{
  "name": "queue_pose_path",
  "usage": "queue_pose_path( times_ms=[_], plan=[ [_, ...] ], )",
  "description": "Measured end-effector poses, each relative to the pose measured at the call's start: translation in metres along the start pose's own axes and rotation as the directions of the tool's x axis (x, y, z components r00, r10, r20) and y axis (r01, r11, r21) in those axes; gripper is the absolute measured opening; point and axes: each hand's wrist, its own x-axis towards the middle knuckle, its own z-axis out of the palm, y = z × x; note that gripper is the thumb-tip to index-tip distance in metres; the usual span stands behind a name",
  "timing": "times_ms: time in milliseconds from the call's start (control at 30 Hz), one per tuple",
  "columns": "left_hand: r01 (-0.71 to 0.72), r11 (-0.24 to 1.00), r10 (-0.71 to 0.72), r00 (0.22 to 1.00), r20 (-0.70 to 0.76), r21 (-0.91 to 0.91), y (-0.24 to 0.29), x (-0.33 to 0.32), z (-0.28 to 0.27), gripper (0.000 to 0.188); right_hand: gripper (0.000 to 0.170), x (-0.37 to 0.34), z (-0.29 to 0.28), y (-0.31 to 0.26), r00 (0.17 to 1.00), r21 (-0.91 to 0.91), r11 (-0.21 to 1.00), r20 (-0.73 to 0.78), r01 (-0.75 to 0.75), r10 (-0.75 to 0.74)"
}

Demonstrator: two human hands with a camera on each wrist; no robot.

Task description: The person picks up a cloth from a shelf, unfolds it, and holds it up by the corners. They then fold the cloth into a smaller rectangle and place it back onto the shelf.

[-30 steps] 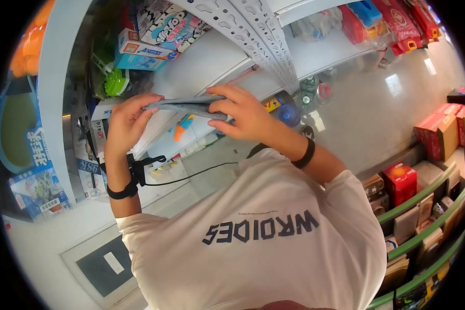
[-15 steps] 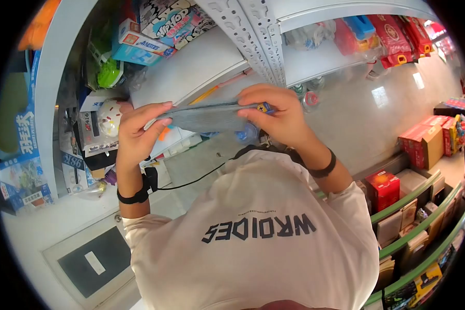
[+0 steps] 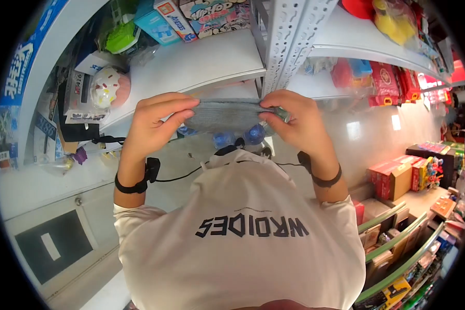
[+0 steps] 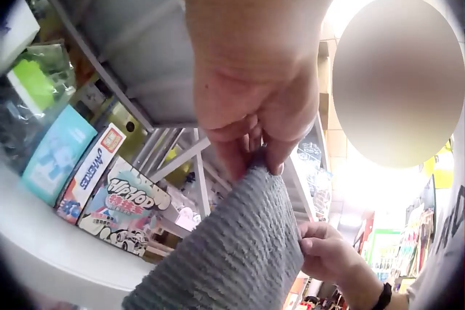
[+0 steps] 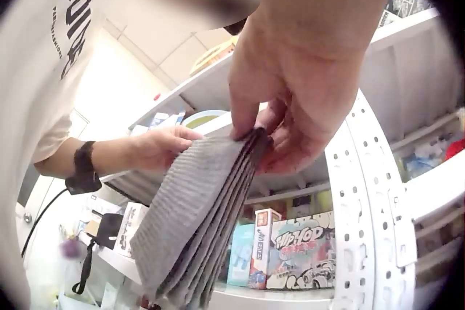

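A folded grey ribbed cloth (image 3: 222, 116) is stretched between both hands in front of the chest. My left hand (image 3: 157, 121) pinches one end of it between thumb and fingers, and my right hand (image 3: 294, 116) pinches the opposite end. From the left wrist, the cloth's ribbed face (image 4: 225, 244) slants down from the left fingertips. Several stacked layers of the cloth (image 5: 189, 215) fan apart below the right fingers in the right wrist view.
A white shelf (image 3: 206, 59) ahead carries a HIPHOP box (image 3: 217, 18), a blue box (image 3: 157, 26) and a sprinkled doughnut-like toy (image 3: 108, 88). A perforated metal post (image 3: 289, 46) rises beside it. Red boxes (image 3: 390, 175) stand on the right, near green-edged racks (image 3: 392, 248).
The cloth has come from a bunched, parted edge to a flatter level spread. My right hand has shifted its hold to the end. Both hands and the view have turned relative to the shelf.
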Motion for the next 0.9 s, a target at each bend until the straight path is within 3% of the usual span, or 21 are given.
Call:
queue_pose_path(
  times_ms=[67,400,500,567,667,900],
  plan=[
    [0.019,1.000,-0.019,0.999,-0.026,0.002,0.001,-0.005,0.000,0.022,0.024,0.005,0.005,-0.002,0.991,-0.097,0.993,0.110,-0.067,0.077],
    [0.056,0.990,-0.044,0.995,-0.094,0.128,0.000,-0.019,-0.017,0.020,0.022,0.022,0.040,0.004,0.961,-0.086,0.995,0.276,0.043,-0.018],
    [0.097,0.987,-0.083,0.991,-0.109,0.130,-0.002,-0.024,-0.022,0.020,0.019,0.026,0.045,0.008,0.959,-0.024,0.999,0.282,0.048,-0.039],
    [0.149,0.984,-0.137,0.984,-0.118,0.098,-0.002,-0.026,-0.025,0.020,0.018,0.030,0.047,0.009,0.954,0.036,0.996,0.294,-0.076,0.062],
    [0.122,0.988,-0.109,0.986,-0.125,0.099,-0.001,-0.026,-0.031,0.021,0.021,0.032,0.052,0.012,0.978,0.135,0.989,0.207,-0.066,0.037],
    [0.065,0.996,-0.062,0.997,-0.040,0.058,-0.008,-0.031,-0.040,0.022,0.022,0.036,0.045,0.008,0.978,0.130,0.990,0.205,-0.062,0.035]
  ],
)
